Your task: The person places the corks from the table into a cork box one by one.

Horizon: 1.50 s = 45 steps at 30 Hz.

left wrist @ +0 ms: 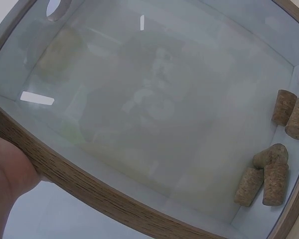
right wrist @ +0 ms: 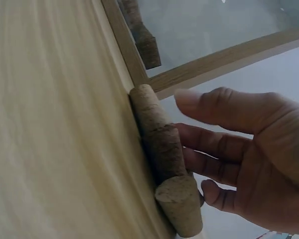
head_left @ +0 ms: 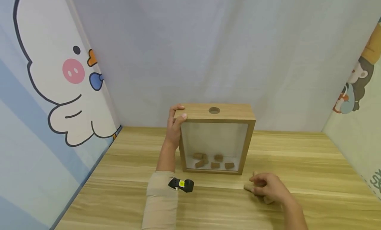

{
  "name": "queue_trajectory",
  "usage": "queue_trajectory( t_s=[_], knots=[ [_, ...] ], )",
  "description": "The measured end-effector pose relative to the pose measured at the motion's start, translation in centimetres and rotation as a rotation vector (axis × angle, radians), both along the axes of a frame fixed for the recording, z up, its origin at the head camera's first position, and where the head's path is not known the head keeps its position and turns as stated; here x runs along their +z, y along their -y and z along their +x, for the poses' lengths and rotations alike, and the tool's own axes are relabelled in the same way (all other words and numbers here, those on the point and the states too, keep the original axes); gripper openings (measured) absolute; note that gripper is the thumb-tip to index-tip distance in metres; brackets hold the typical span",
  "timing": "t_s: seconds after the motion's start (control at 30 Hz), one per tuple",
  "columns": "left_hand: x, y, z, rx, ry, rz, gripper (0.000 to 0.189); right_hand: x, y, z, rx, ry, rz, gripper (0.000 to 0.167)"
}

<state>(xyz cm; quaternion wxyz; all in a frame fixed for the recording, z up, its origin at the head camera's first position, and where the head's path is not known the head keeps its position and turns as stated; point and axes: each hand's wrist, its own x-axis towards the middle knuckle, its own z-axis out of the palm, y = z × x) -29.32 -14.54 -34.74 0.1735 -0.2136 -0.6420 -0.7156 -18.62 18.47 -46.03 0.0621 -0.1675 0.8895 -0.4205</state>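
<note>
A wooden box (head_left: pixel 196 111) with a clear front and a round hole (head_left: pixel 214 110) in its top stands upright on the table. Several corks (head_left: pixel 229 165) lie on its floor. My left hand (head_left: pixel 175 126) grips the box's upper left corner, with thumb in front and fingers over the top. At the table's right, my right hand (head_left: pixel 272 187) is down at a few loose corks (head_left: pixel 248 187). In the right wrist view, its thumb (right wrist: pixel 189 99) stands apart from the fingers (right wrist: pixel 209 142), which are beside a dark middle cork (right wrist: pixel 164 149); contact is unclear.
The wood-grain table (head_left: pixel 119 190) reaches back to a pale curtain (head_left: pixel 166 58). Cartoon-printed panels stand at the left (head_left: pixel 44 58) and right (head_left: pixel 354 121). A black device (head_left: pixel 181 184) is strapped on the left sleeve (head_left: pixel 162 200).
</note>
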Motion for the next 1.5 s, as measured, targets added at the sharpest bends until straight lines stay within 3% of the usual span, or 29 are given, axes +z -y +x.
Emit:
queue_trajectory(
  t_s=[0.33, 0.63, 0.83, 1.07, 1.2, 1.33, 1.5],
  knots=[
    [0.1, 0.0, 0.1, 0.01, -0.001, 0.002, 0.033, -0.6, 0.6, -0.4, -0.005, -0.065, 0.118, 0.017],
    [-0.1, 0.3, 0.4, 0.022, 0.014, -0.003, 0.04, 1.1, 1.0, 0.6, -0.014, -0.042, -0.044, 0.023],
    [-0.2, 0.4, 0.4, 0.025, 0.006, 0.001, 0.038, 4.0, 1.8, 0.8, 0.028, 0.005, -0.195, 0.029],
    [-0.2, 0.1, 0.2, 0.007, -0.014, 0.01, 0.035, 7.7, 3.6, -0.1, 0.174, -0.24, -0.32, 0.024],
    [-0.1, 0.1, 0.1, -0.015, -0.021, 0.014, 0.037, 10.1, 4.9, -0.8, 0.23, -0.311, -0.394, 0.023],
    [-0.1, 0.1, 0.2, -0.027, -0.012, 0.02, 0.037, 13.1, 6.2, -1.1, 0.236, -0.354, -0.499, 0.026],
    [0.0, 0.0, 0.1, -0.028, -0.004, 0.017, 0.036, 17.2, 7.9, -1.6, 0.184, -0.38, -0.663, 0.032]
  ],
)
